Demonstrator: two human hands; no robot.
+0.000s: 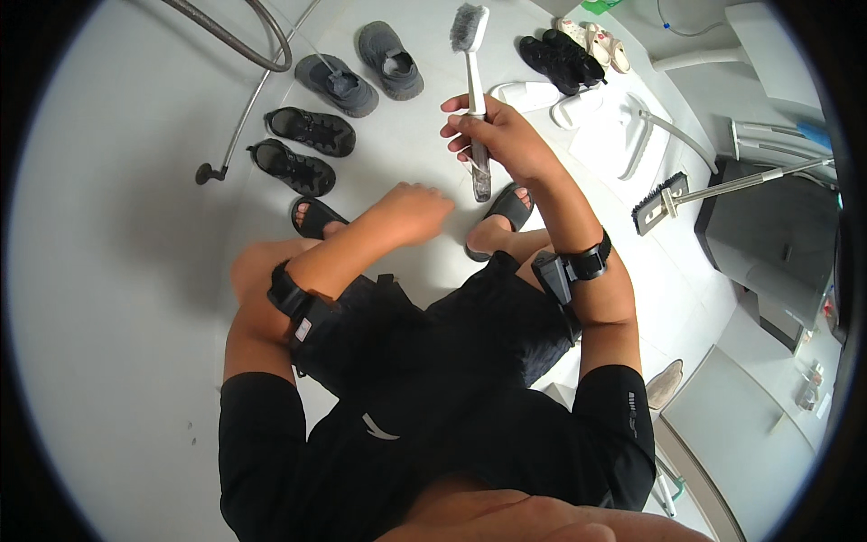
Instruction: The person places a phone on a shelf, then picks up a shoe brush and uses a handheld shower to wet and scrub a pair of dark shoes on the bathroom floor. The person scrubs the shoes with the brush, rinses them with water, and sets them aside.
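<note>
My right hand (498, 135) holds a white scrub brush (477, 85) by its clear grey handle, with the grey bristles pointing away from me. My left hand (421, 211) hangs over the floor between my knees, its fingers curled and mostly hidden by the back of the hand; whether anything is in it I cannot tell. Beyond my left hand stand a pair of grey shoes, one (336, 86) nearer the wall and the other (391, 59) to its right. A pair of black patterned shoes, one (311, 131) above the other (293, 167), stands closer to my left foot.
White slippers (527, 96), black shoes (552, 61) and cream clogs (599, 44) stand at the upper right. A floor brush (653, 206) with a long metal pole lies right of my right arm, beside a dark-fronted appliance (772, 230). A shower hose (227, 34) hangs at the upper left.
</note>
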